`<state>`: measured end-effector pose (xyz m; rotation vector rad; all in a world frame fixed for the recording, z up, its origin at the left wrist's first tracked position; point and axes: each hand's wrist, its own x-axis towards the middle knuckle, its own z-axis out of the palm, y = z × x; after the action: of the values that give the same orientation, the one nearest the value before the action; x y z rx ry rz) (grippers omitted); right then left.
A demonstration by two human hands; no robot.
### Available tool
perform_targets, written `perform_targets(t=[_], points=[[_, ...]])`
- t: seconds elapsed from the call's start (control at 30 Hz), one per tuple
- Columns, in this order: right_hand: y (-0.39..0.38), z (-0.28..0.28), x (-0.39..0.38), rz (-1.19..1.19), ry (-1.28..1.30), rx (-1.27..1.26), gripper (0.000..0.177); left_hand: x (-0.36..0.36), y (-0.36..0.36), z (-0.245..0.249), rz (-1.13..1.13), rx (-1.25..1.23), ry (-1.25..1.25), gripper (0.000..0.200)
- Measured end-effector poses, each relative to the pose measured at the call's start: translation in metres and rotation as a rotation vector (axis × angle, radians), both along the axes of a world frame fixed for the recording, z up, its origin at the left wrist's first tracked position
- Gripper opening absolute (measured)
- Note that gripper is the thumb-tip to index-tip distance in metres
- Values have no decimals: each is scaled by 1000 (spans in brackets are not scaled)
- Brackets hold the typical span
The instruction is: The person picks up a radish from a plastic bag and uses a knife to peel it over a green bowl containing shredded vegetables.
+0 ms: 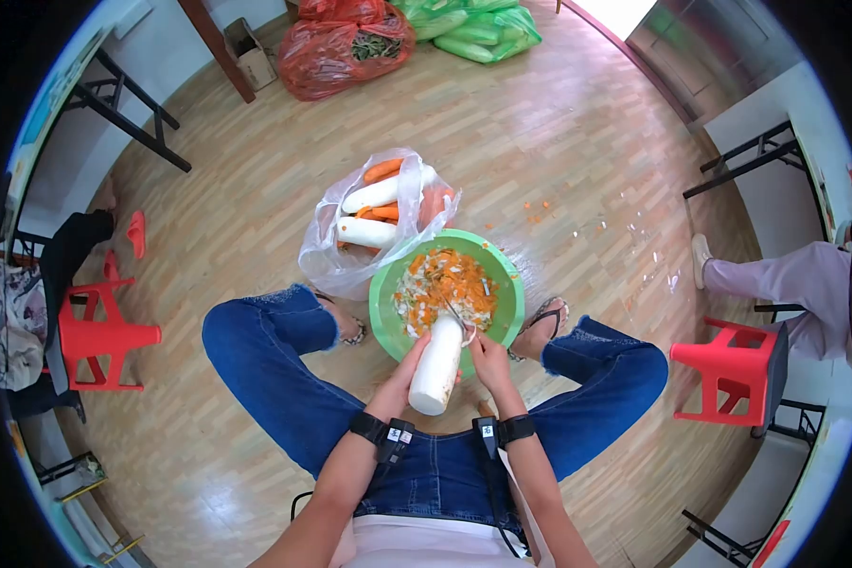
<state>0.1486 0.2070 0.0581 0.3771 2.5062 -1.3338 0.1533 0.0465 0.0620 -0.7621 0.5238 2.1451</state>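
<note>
A thick white radish is held at a slant over the near rim of a green basin. My left hand is closed around its left side. My right hand grips a peeler, whose metal head lies against the upper end of the radish; its handle is mostly covered by my fingers. Orange and white peelings are heaped inside the basin. Beside the basin, to the upper left, a clear plastic bag holds white radishes and carrots.
Red bags and green bags lie at the far wall. Red stools stand at left and right, each beside a seated person. Peel scraps litter the floor right of the basin. My knees flank the basin.
</note>
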Motion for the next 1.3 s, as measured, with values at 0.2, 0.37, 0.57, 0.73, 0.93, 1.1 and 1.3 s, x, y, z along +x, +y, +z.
perform_targets(t=[0.2, 0.37, 0.57, 0.73, 0.93, 1.1, 1.3], points=[[-6, 3, 12, 88, -5, -55, 26, -2, -5, -10, 15, -19, 34, 54], [-5, 5, 6, 50, -43, -77, 27, -1, -3, -14, 3, -8, 18, 55], [-9, -5, -2, 41, 26, 19, 27, 0, -2, -9, 2, 5, 26, 54], [-8, 9, -7, 58, -104, 45, 27, -1, -2, -3, -25, -49, 14, 56], [-10, -3, 9, 115, -13, -64, 27, -6, -3, -23, 84, 67, 120, 55], [-3, -2, -8, -17, -39, -17, 27, -3, -1, -3, -24, -18, 48, 54], [-6, -9, 1, -1, -30, -14, 27, -5, -3, -5, -4, -56, 39, 56]])
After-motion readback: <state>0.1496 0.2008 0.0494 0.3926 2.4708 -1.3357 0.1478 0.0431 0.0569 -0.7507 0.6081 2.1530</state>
